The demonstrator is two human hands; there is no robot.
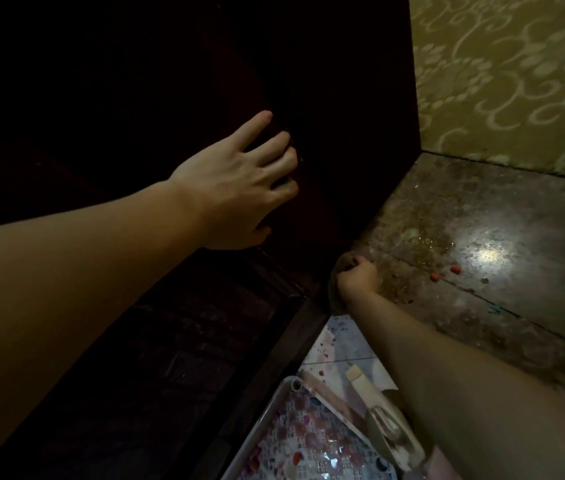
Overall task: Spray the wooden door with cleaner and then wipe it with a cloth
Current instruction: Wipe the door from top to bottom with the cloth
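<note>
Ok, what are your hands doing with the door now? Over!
Left hand open, fingers spread on the dark wooden door. Right hand grips the brown cloth low at the door's bottom edge. Tray on floor nearby, not blocking.

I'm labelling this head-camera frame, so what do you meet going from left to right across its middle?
Left hand pressed on the dark wooden door → right hand gripping a brown cloth at the door's bottom edge → speckled floor.

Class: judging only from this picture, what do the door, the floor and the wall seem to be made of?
Door: probably dark stained wood, with moulded ridges near its base. Floor: polished stone or terrazzo, speckled, with a bright glare. Wall: likely patterned wallpaper, pale swirls on olive.
</note>
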